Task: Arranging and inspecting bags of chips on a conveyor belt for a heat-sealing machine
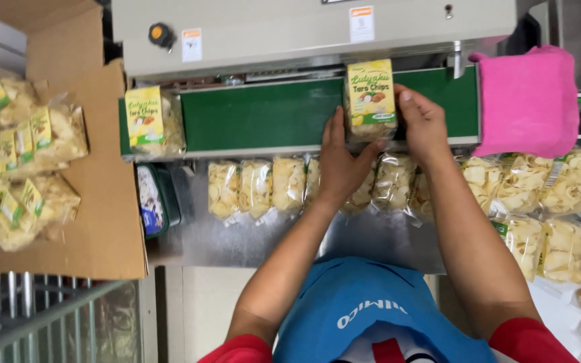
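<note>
Spanning the sealing machine (304,30), green conveyor belt (263,114) beneath hands (378,144).

Both hands, left hand (339,161) and right hand (423,124), hold a chip bag (370,99) upright on the green conveyor belt (263,114) at upper centre.
</note>
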